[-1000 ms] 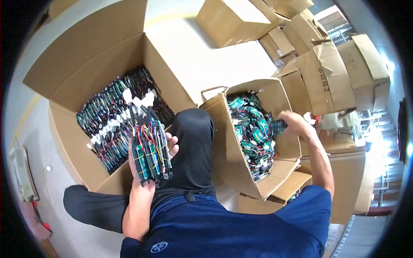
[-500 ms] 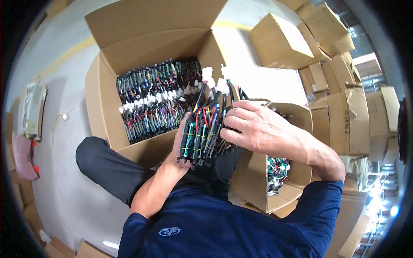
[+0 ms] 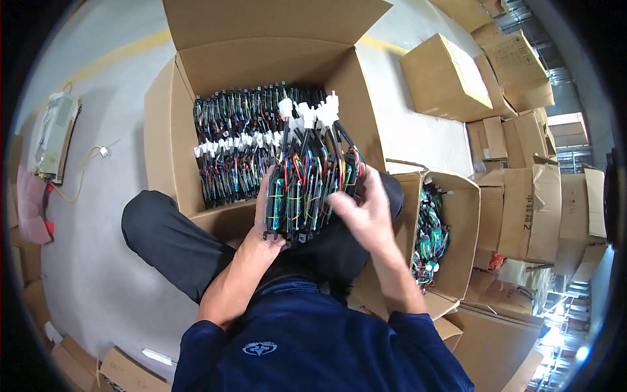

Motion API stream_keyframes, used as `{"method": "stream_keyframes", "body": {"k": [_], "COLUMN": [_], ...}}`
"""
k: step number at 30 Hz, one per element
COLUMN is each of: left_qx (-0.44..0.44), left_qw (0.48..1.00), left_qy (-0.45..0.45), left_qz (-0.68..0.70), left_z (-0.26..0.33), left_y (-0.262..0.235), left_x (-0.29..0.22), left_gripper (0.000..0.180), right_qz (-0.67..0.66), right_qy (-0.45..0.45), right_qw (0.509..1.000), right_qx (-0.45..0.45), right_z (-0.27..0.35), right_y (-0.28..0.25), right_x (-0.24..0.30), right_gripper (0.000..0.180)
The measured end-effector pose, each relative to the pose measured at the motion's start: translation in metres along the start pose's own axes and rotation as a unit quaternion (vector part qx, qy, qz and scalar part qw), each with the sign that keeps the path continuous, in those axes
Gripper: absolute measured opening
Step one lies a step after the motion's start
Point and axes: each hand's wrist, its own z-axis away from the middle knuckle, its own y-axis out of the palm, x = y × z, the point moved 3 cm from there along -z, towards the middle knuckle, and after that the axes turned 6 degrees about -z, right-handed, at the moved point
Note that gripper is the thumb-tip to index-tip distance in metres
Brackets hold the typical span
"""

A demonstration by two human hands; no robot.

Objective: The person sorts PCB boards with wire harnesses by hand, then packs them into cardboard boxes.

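A bundle of green circuit boards (image 3: 294, 199) stands upright over my lap, with coloured wires and white plug connectors (image 3: 310, 116) rising from the top. Thin yellow bands cross the boards. My left hand (image 3: 260, 236) cups the bundle from its left side and underneath; most of its fingers are hidden. On the right side, my right hand (image 3: 369, 219) closes around the outer boards, its thumb at the front and its fingers partly hidden behind. Just beyond, a large open carton (image 3: 163, 130) holds tight rows of similar wired boards (image 3: 238, 114).
To my right, a smaller open carton (image 3: 462, 245) contains loosely heaped boards (image 3: 431, 235). Cardboard boxes (image 3: 444, 75) are piled along the far right. At the left, a pale metal device (image 3: 59, 134) with a yellowish cable lies on the floor, near pink wrap (image 3: 32, 206).
My right hand has come down from the connectors and wires to the bundle's right side, its forearm drawing in. The boards now stand more evenly together. The view has shifted slightly.
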Motion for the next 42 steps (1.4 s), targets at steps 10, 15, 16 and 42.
{"method": "stream_keyframes", "body": {"k": [10,15,16,42], "left_qx": [-0.017,-0.021,-0.004,-0.265], "left_qw": [0.995,0.999,0.999,0.646], "left_qy": [-0.014,-0.029,-0.029,0.282], "left_qz": [0.098,0.035,0.024,-0.658], "left_z": [0.003,0.002,0.002,0.039], "left_y": [0.005,-0.004,-0.003,-0.054], "left_x": [0.006,-0.005,-0.008,-0.060], "left_gripper": [0.055,0.056,0.055,0.032], "right_qz": [0.136,-0.001,-0.003,-0.061], "right_qy": [-0.071,0.012,0.012,0.105], "right_qw": [0.985,1.000,1.000,0.993], "right_qx": [-0.078,-0.004,-0.005,-0.004], "right_z": [0.012,0.008,0.010,0.015], "right_y": [0.017,0.016,0.015,0.038], "right_x": [-0.026,-0.020,-0.025,-0.079], "right_gripper": [0.061,0.063,0.063,0.048]}}
